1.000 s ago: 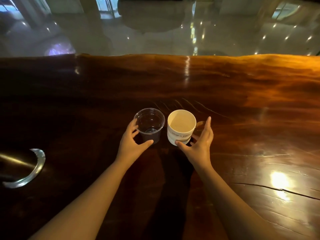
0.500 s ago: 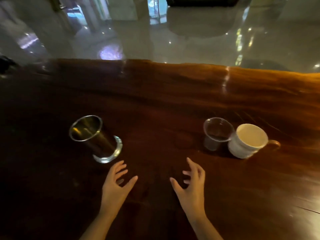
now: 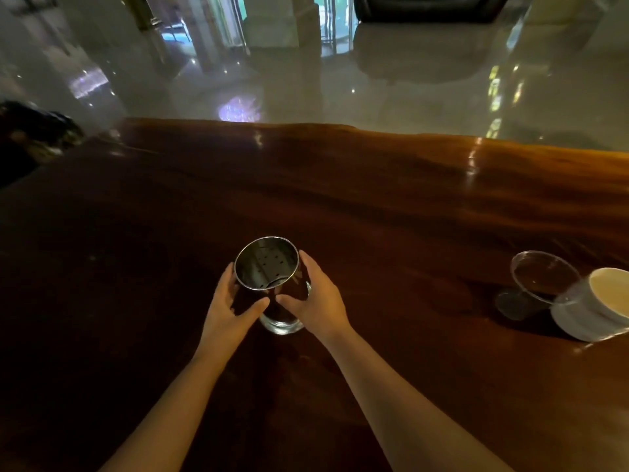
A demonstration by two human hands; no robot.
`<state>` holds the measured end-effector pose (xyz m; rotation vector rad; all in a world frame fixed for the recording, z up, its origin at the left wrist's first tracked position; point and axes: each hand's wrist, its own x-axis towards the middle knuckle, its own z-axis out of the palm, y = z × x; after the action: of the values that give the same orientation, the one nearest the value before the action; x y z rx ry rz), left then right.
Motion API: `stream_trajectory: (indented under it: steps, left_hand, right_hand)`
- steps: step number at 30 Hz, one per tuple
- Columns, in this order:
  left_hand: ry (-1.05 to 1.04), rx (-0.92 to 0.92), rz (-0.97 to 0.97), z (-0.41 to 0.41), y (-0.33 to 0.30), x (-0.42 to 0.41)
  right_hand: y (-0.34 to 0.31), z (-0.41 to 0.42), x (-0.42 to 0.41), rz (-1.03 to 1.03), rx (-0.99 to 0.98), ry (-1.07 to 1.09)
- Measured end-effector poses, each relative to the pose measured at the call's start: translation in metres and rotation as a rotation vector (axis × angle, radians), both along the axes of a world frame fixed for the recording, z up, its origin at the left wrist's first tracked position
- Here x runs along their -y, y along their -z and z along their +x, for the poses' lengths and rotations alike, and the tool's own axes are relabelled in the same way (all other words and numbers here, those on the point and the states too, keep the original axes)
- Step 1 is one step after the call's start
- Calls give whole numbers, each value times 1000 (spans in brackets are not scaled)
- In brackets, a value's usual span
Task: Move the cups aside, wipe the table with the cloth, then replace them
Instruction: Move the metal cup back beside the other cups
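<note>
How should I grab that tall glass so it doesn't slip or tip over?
Hold the tall glass around its middle, one palm on each side, as the left hand and right hand do here. It is tall and narrow with smooth, shiny walls and no handle, so gripping near the rim could tip it. Keep it upright, probably lifting straight up off the table.

**What I can't make out from here**

My left hand [image 3: 228, 310] and right hand [image 3: 315, 303] cover most of the tall clear glass tumbler's [image 3: 269, 267] wall, so the far-side fingers are hidden from me. The white ceramic mug [image 3: 599, 306] is cut off by the right edge and smeared with blur. The clear plastic cup [image 3: 541, 284] beside it is blurred too. A dark lump [image 3: 34, 131] at far left is unreadable.
</note>
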<state>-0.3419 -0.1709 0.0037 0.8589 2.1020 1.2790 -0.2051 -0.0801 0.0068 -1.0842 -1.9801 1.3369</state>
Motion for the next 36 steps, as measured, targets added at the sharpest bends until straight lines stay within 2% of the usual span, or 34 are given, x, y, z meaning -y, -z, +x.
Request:
stream_trajectory:
  steps: [8, 17, 26, 36]
  left_hand:
    - [97, -60, 106, 22, -11, -23]
    - [366, -17, 197, 113, -40, -105]
    - [530, -3, 129, 192, -19, -166]
    - [535, -23, 93, 198, -13, -178]
  right_hand:
    - [-16, 28, -12, 18, -32, 71]
    - [-41, 146, -63, 109, -38, 283]
    - [-22, 232, -92, 110, 13, 450]
    - [-12, 236, -106, 121, 56, 444]
